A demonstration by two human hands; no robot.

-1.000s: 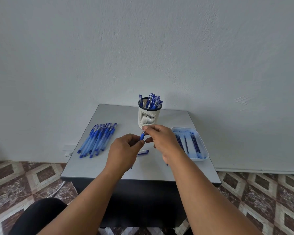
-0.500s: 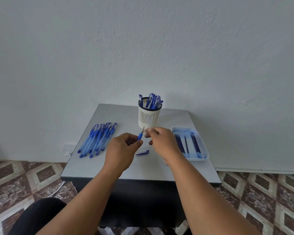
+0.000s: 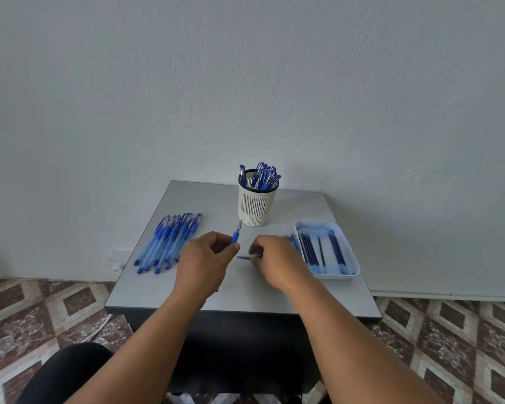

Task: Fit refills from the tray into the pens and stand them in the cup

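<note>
Cup [image 3: 256, 206] behind pen [image 3: 235, 235], tray [image 3: 351, 259] right

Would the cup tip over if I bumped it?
Maybe. The cup is tall and narrow, and it narrows a bit toward the base. The pens stick out above the rim and lean right, so a knock up high might topple it. It looks like slotted plastic, so probably light and easy to slide.
</note>
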